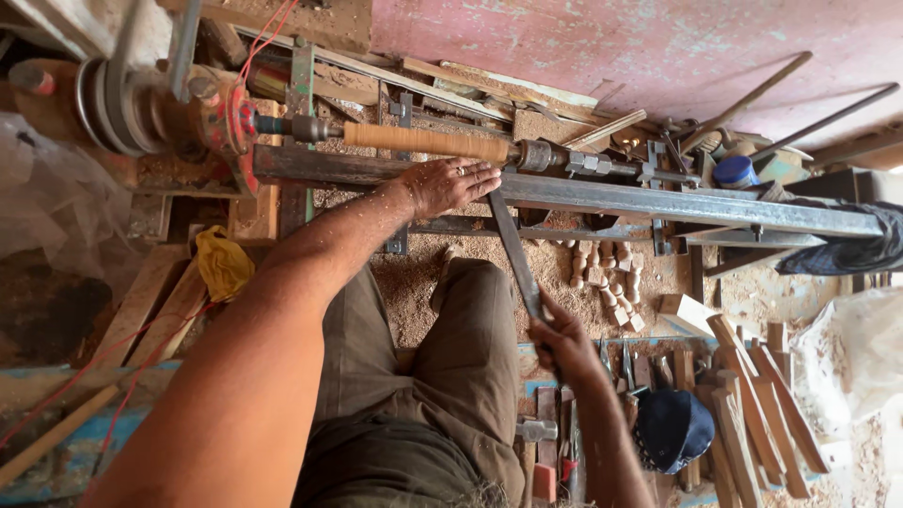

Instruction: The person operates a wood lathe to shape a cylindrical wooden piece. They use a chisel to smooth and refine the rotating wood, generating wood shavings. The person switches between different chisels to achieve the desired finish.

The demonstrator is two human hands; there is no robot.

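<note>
Wood-turning on a lathe. Left hand (450, 183) lies flat, fingers spread, on the steel rail (658, 199), pressing the front of the long chisel (515, 249) down onto it. Right hand (562, 341) is closed round the chisel's back end, low near the lap. The wooden cylinder (428, 143) sits between the lathe's two centres, just past the rail's far edge. To cut well: keep the blade pinned to the rail, steer from the back hand, take light passes, keep the fingertips short of the wood. Turned pieces (607, 273) lie in sawdust below the rail.
</note>
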